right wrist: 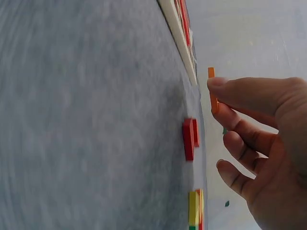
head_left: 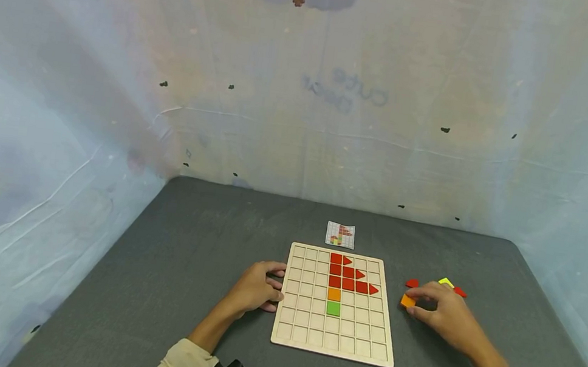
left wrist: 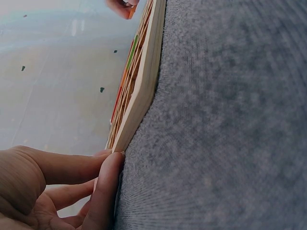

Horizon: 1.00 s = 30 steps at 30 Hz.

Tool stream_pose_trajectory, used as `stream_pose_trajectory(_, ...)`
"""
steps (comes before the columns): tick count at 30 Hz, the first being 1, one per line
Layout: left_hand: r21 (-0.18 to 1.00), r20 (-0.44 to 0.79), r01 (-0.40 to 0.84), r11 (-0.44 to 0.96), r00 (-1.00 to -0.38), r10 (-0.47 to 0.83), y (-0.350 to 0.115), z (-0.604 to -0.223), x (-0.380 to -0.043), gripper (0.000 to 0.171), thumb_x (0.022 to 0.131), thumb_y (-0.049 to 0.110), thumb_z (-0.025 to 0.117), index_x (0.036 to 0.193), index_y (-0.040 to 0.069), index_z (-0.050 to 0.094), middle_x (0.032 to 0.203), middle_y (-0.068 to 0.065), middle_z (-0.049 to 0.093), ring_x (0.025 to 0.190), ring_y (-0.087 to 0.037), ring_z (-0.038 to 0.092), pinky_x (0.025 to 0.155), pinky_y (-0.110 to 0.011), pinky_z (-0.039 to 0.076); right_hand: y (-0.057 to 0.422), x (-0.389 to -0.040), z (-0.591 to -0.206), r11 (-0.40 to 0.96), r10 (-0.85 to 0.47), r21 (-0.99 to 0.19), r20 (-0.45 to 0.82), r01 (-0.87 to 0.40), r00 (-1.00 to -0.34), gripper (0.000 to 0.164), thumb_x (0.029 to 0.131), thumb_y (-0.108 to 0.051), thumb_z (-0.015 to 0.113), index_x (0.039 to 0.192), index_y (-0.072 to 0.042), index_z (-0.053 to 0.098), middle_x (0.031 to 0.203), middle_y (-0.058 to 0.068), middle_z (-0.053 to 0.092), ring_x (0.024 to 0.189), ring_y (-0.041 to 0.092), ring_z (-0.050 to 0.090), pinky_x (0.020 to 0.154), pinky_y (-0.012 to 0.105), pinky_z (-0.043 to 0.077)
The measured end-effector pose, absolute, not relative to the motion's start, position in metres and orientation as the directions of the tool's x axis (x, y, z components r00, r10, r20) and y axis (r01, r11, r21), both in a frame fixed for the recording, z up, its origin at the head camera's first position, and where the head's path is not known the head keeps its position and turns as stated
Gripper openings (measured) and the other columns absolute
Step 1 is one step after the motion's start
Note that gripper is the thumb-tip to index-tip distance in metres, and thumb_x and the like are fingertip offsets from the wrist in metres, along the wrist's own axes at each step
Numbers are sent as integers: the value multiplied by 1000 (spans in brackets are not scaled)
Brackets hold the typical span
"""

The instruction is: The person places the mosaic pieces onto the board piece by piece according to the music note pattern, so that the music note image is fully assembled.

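Note:
My right hand (head_left: 445, 315) pinches an orange square tile (head_left: 408, 301) between thumb and fingers, to the right of the board. Its thin edge shows in the right wrist view, where the tile (right wrist: 211, 79) appears raised above the cloth. My left hand (head_left: 255, 289) rests thumb and fingertips against the left edge of a wooden grid board (head_left: 305, 319). On that board, three rows of red tiles (head_left: 342, 283) end in pointed pieces. Below them in one column sit an orange tile (head_left: 333, 294) and a green tile (head_left: 333, 308).
A small printed card (head_left: 339, 235) with a coloured grid pattern lies beyond the board. Around the right hand lie loose red pieces (head_left: 412, 282) and a yellow piece (head_left: 446, 282), partly hidden by it. Grey cloth (head_left: 201, 221) covers the table, and a pale sheet (head_left: 298, 147) hangs behind.

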<state>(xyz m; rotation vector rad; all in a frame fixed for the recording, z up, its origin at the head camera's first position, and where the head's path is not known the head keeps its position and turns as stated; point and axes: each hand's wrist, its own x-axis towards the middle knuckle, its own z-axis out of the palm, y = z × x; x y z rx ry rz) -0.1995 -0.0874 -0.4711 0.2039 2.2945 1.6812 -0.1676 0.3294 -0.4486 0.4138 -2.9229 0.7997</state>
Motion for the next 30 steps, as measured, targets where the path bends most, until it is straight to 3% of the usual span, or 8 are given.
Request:
stream_pose_trajectory(13,951,-150,-57,304,-945,291,-88,-470,-199,64,85,-11,76,146,-3,58,133,-19,61,98,-23,69,62,-35,66,297,-167,-444,803,-269,-510,152,-308,-951,24,89,-21,86,112,-17,82,107,-7,74,102,19,59,84,38,55)
stream_pose_trajectory(30,949,-148,-55,310,-947,284,-88,-471,-199,64,86,-10,77,146,-1,59,133,-18,62,99,-23,69,63,-35,66,260,-169,-443,758,-328,-582,51,-295,-943,25,90,-22,84,114,-19,80,117,-4,71,108,20,56,88,40,53)
